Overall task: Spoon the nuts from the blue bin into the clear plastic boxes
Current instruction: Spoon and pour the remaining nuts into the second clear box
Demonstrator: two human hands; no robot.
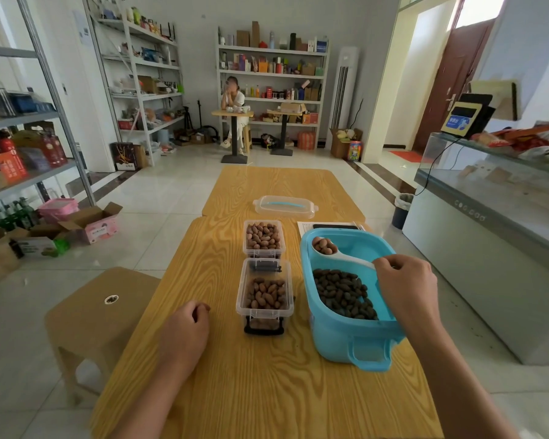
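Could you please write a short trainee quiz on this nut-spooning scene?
1. True or false: the spoon carries nuts.
2. Which clear box looks fuller? A) the far box B) the near box
3. Fill in: the left hand rests on the ____.

Key: 1. True: the right hand holds the loaded spoon above the blue bin. 2. A: the far box's nuts reach close to its rim. 3. table.
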